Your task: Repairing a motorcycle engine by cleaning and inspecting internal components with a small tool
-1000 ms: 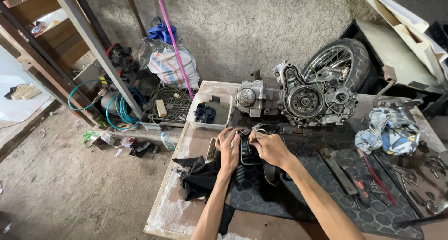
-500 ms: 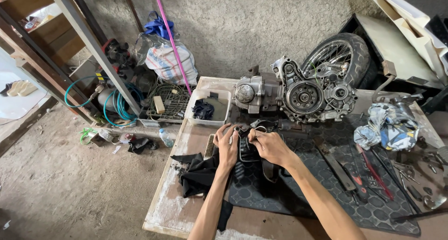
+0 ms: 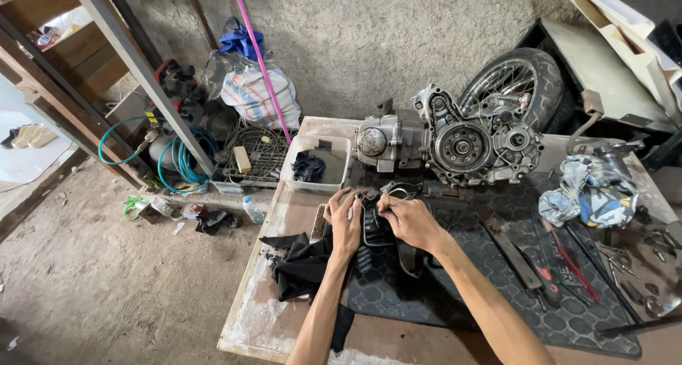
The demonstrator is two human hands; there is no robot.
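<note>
Both my hands work on a dark metal engine cover [image 3: 376, 226] lying on the black rubber mat [image 3: 455, 294]. My left hand [image 3: 344, 219] grips its left edge. My right hand [image 3: 406, 217] holds its upper right edge, fingers pinched at the rim. A black rag [image 3: 302, 269] lies just left of the cover, partly under my left forearm. Behind the cover sits a grey motorcycle engine [image 3: 455, 145] on the wooden table [image 3: 263, 308].
A white plastic tray [image 3: 316, 166] with a dark cloth stands at the table's back left. A wire brush [image 3: 319, 223] lies beside my left hand. Tools [image 3: 554, 258] and a patterned rag [image 3: 590, 191] lie right. A wheel [image 3: 515, 77] leans behind. Hoses and clutter [image 3: 185, 159] cover the floor left.
The view has shifted slightly. Both hands stay on the engine cover with only small finger movements.
</note>
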